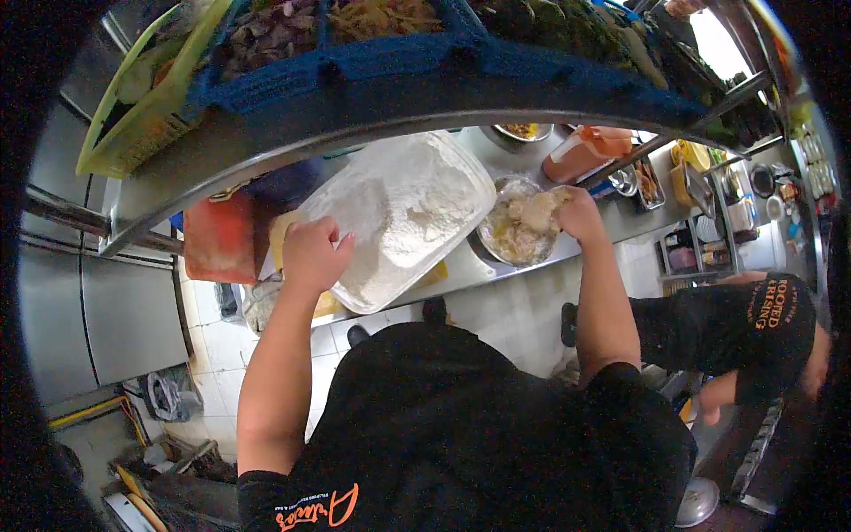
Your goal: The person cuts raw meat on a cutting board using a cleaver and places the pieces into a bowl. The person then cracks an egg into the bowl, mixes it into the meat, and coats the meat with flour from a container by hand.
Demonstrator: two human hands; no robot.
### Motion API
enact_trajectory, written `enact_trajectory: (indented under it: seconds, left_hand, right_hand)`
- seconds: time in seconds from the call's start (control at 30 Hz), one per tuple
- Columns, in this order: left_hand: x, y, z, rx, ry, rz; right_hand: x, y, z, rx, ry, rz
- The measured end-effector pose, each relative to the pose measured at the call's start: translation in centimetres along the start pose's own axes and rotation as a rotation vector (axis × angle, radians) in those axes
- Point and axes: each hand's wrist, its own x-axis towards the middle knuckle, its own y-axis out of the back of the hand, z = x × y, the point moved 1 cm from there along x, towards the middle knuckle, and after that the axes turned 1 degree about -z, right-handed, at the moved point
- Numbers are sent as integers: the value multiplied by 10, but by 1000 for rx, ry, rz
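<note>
A long white tub of white flour-like powder lies on the steel counter before me. At its left rim is my left hand, thumb apart from the loosely bent fingers, with nothing visible in it. My right hand is closed on a pale, wet piece of raw meat, lifted at the right side of a round metal bowl. More wet, pale pieces lie in that bowl. The fingertips of my right hand are partly hidden by the meat.
A steel shelf edge crosses above the counter, bearing blue bins of chopped vegetables. Left of the tub stands a red-orange container; behind the bowl, an orange-brown container. To the right, a co-worker in black bends low.
</note>
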Motion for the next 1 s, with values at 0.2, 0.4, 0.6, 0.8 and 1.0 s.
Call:
enact_trajectory:
  seconds: [0.2, 0.4, 0.6, 0.8, 1.0]
  left_hand:
    - [2, 2, 3, -12, -14, 3]
    - [2, 0, 2, -8, -6, -7]
    - [2, -1, 0, -11, 9, -8]
    - [0, 3, 5, 8, 13, -25]
    - [-1, 3, -2, 27, -34, 32]
  right_hand:
    - [-11, 3, -55, -264, -100, 115]
    - [-11, -51, -15, -331, -323, 174]
    - [-11, -79, -9, -9, -498, 47]
    - [9, -170, 88, -568, -5, 263]
    - [-13, -61, -5, 371, -306, 301]
